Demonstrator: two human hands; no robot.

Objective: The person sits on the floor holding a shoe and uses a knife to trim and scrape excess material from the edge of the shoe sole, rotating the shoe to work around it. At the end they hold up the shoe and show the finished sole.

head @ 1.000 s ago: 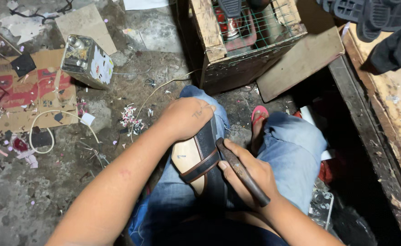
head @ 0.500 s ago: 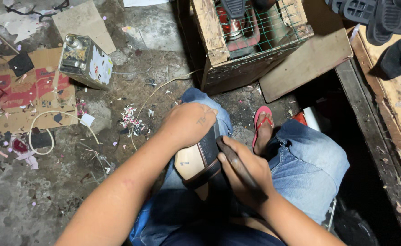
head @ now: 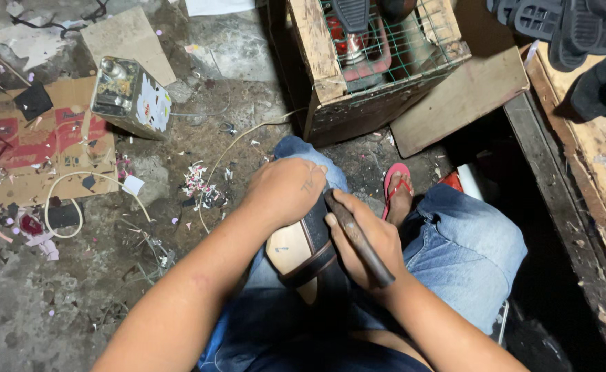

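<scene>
one camera, worn on the head, looks steeply down over the person's own forearms and lap, close to the hands, with the littered floor [head: 76, 296] to the left and a wooden crate [head: 379, 62] just beyond the knees.

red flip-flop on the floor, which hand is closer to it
Right. The right hand, gripping a dark tool handle, sits just left of the red flip-flop. The left hand rests on the sandal, farther left.
</scene>
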